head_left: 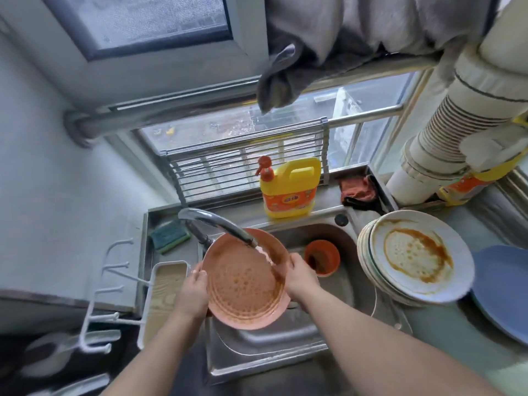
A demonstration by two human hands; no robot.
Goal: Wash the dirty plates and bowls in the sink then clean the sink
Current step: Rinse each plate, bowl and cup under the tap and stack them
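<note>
So this is early in the washing part, first rinse from the look of it. Both hands are clamped on the pink plate (243, 284), left hand (192, 292) gripping its left rim, right hand (300, 277) gripping the right rim, holding it tilted over the sink (285, 347) with the far edge under the tap (220, 224). Water is hitting the upper right part of the plate and there's still a film of orange sauce all over it.

Plenty left to do: an orange bowl (322, 257) with brown gunk sits in the sink just right of the plate, and a stack of plates (411, 261) on the surface to the right has a big sauce ring on the top one. A blue plate (503, 290) lies past that stack.

Next move, I'd guess, is freeing one hand for the sponge (169, 235) behind the sink on the left, and maybe the soap jug (290, 190) on the back ledge. That means keeping a wet, greasy plate steady one-handed, so a firm hold matters. Sink cleaning is way off yet.
</note>
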